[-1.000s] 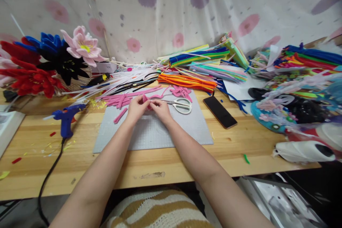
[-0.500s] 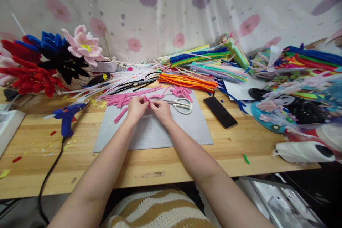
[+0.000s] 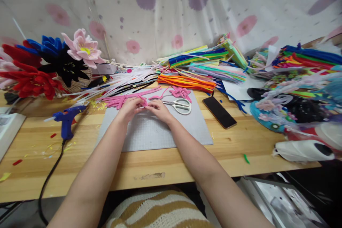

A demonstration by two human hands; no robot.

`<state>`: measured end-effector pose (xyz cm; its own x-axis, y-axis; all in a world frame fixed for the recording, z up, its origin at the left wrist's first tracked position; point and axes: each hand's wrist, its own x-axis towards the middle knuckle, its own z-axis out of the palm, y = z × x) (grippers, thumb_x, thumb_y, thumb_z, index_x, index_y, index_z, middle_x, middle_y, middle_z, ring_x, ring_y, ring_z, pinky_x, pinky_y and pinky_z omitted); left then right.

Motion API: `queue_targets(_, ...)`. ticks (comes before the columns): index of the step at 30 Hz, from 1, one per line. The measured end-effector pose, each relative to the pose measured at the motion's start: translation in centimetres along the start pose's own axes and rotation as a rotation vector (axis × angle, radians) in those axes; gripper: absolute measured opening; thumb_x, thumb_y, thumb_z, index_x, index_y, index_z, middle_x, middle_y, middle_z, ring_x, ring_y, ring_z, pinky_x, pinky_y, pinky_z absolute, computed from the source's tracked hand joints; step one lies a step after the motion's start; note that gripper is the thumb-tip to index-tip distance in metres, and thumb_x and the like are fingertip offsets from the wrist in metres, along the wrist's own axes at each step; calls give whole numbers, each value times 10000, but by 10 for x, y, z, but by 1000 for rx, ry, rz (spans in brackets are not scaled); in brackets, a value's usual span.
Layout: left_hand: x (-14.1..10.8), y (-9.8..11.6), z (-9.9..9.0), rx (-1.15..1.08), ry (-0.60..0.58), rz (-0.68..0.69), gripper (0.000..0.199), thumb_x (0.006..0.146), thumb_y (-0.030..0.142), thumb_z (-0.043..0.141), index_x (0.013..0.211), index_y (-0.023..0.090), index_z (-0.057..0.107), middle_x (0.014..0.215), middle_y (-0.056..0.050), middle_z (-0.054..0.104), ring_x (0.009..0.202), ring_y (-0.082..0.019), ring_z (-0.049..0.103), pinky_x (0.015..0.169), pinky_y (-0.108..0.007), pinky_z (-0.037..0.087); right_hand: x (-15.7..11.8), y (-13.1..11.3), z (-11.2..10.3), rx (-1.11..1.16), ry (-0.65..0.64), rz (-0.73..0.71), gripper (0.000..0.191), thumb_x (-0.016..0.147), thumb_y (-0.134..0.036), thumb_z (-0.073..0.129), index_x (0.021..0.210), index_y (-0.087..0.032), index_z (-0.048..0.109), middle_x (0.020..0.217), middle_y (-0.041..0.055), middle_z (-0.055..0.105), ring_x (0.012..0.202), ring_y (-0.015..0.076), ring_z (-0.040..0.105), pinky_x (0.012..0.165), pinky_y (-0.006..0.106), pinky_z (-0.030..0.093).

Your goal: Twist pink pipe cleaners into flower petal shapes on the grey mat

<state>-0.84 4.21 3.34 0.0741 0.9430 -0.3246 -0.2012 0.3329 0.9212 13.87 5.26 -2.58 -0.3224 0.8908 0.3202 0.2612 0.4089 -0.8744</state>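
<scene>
Over the grey cutting mat [image 3: 149, 137], my left hand [image 3: 130, 107] and my right hand [image 3: 159, 109] meet fingertip to fingertip. Both are closed on a short pink pipe cleaner [image 3: 144, 102], partly hidden by the fingers. Just right of my right hand lie white-handled scissors [image 3: 182, 106], blades toward the hand. Loose pink pipe cleaners [image 3: 117, 100] are spread on the mat behind my left hand. A bunch of bent pink pieces [image 3: 180, 93] sits at the mat's back right.
A blue glue gun [image 3: 67, 121] stands at the left with its cord trailing off the edge. A phone [image 3: 219, 112] lies right of the mat. Bundles of coloured pipe cleaners [image 3: 187, 82] line the back. Fluffy flowers [image 3: 82, 48] fill the back left; a white spool [image 3: 303, 150] is at right.
My left hand has shifted slightly left and turned, and the pink pipe cleaner between the fingertips now sits at a different angle. My right hand stays nearly in place.
</scene>
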Motion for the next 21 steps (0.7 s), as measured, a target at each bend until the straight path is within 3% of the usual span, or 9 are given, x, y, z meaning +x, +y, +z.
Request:
queue_targets(2,0,1,-1,34,-30,4,176,564,250,681,667,119,626,637,-18,603,605,-108,568,594,-249,507,0,0,0,-17,17,-19,161,769,-319,608,758,-175,679,770,25,593,897,144,491,844,283,349)
queue_targets(7,0,1,-1,197,55,123,343,526,417,752,625,122,607,560,4,552,496,-77,502,500,-215,467,0,-5,-2,22,-18,-54,145,753,-297,626,698,-166,647,741,12,579,831,131,484,826,273,345)
queue_targets(12,1,4,-3,212,46,98,370,467,380,798,689,136,630,602,8,577,495,-76,517,455,-189,431,-1,-10,-3,122,-93,-73,154,727,-305,644,674,-162,622,722,-3,571,777,121,486,805,269,346)
queue_targets(17,2,5,-5,182,-55,-17,353,470,373,797,680,127,653,591,-13,590,481,-83,519,418,-185,397,-2,-13,-5,294,-153,-54,207,737,-362,614,683,-163,634,704,-6,546,716,110,485,732,257,369)
queue_targets(21,5,1,-5,236,-63,57,333,491,396,786,649,129,664,593,-28,605,496,-94,526,429,-194,399,-4,-14,-7,357,-134,9,207,707,-369,641,685,-163,650,732,0,539,729,108,492,740,259,376)
